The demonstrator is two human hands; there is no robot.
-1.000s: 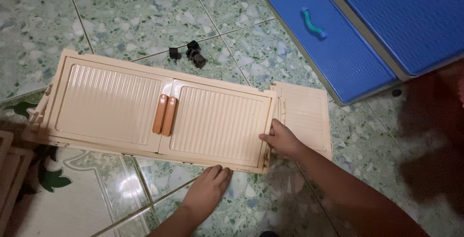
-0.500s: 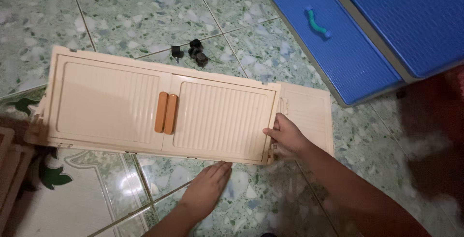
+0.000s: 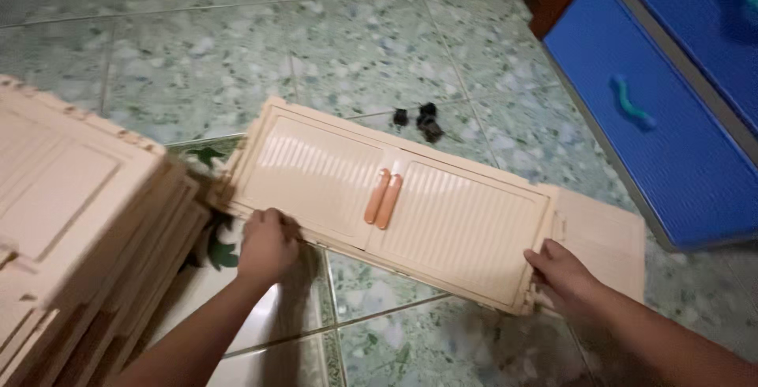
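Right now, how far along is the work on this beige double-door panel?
Done: double-door panel has both orange handles fitted. In hand: left hand grips its near-left edge, right hand its right end by the flat side panel. Left: stacked beige panels, blue drawer fronts, small black parts lie loose.

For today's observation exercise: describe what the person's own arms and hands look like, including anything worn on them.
Both forearms are bare, with no sleeves in view. The left hand and right hand wear no gloves, and no rings, watch or bracelets can be seen. The picture is slightly blurred, so fine details cannot be told.
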